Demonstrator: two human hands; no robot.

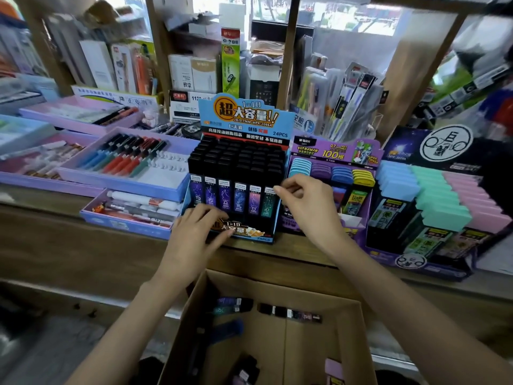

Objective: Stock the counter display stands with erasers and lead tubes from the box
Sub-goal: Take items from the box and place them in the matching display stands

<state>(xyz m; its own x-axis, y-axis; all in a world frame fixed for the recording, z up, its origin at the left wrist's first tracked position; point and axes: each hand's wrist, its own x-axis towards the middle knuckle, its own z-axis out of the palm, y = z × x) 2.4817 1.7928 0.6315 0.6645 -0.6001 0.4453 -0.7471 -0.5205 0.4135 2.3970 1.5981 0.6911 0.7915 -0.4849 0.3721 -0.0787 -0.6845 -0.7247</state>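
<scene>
Head view: wooden counter runs across, crowded with trays and stands; cardboard box open below its near edge, a few dark lead tubes loose on the box floor; blue stand at the counter's near edge, centre, packed with black-capped lead tubes upright in rows; purple stand just right of it, touching, with coloured erasers in rows; further right, a dark stand with blue, green and pink blocks; lilac pen trays to the left; left hand lies palm-down on the blue stand's front lip, fingers spread flat, gripping nothing; right hand at the blue stand's right front corner, thumb and forefinger pinched together, touching the rightmost front tube; whether it grips the tube, cannot tell.
</scene>
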